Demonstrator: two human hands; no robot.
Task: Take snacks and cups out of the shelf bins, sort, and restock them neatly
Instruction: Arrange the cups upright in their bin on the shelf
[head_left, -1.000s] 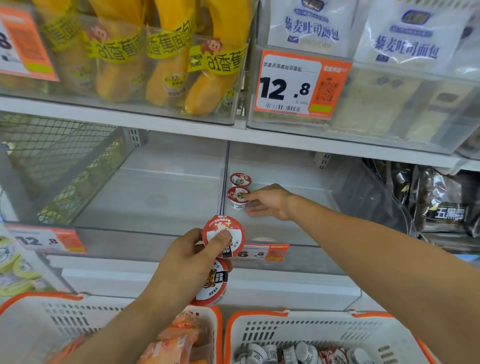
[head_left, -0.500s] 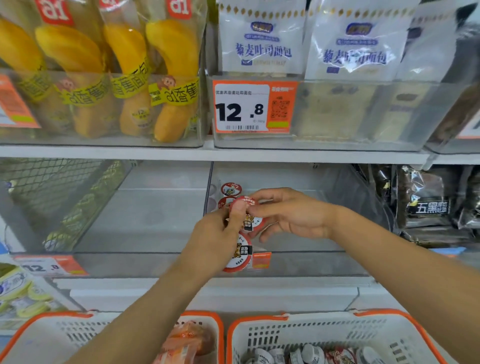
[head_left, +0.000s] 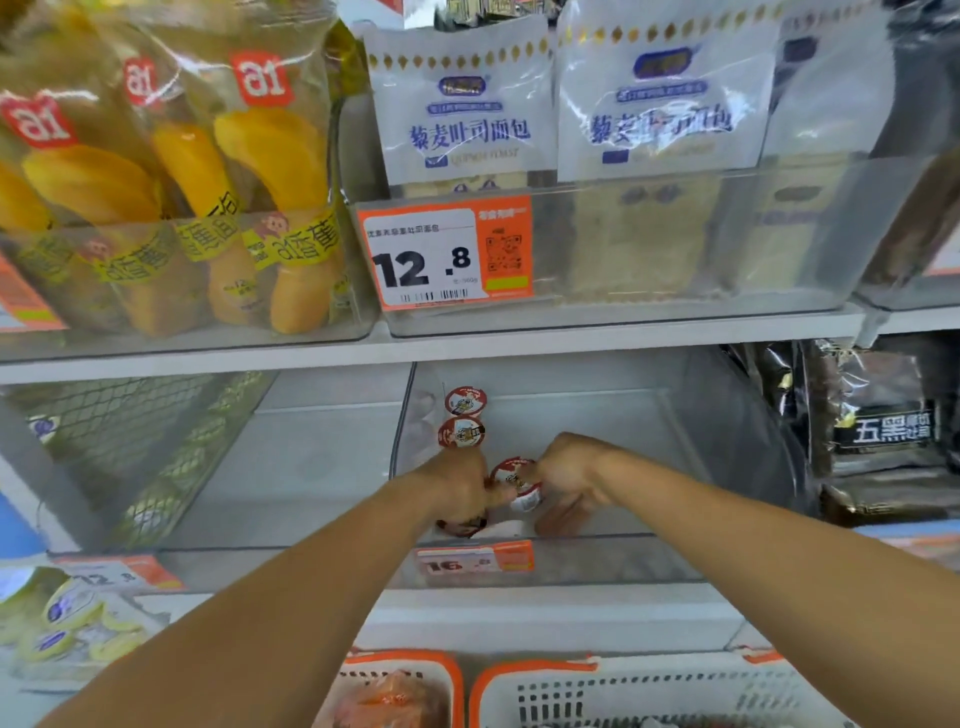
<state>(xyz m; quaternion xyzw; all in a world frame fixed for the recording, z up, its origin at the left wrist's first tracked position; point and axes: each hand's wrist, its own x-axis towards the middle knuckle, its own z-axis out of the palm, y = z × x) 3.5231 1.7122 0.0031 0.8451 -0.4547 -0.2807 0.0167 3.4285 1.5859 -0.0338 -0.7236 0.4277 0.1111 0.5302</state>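
Note:
Two small cups with red-and-white lids (head_left: 464, 415) stand in a row at the left side of a clear shelf bin (head_left: 727, 441). My right hand (head_left: 563, 475) pinches a third cup (head_left: 517, 480) inside the bin, in line with the other two. My left hand (head_left: 457, 488) is beside it and grips another cup (head_left: 462, 526), which shows just below the fingers. Both forearms reach in over the bin's front wall.
The clear bin (head_left: 291, 467) to the left holds nothing. Banana-cake packs (head_left: 228, 208) and bread bags (head_left: 467, 114) fill the upper shelf. Dark snack bags (head_left: 883, 431) sit at the right. Two orange-rimmed white baskets (head_left: 623, 691) stand below, the left one (head_left: 395, 691) with orange packets.
Both hands have moved deeper into the bin. My right hand has taken one cup from my left hand and lowered it toward the bin floor behind the two standing cups.

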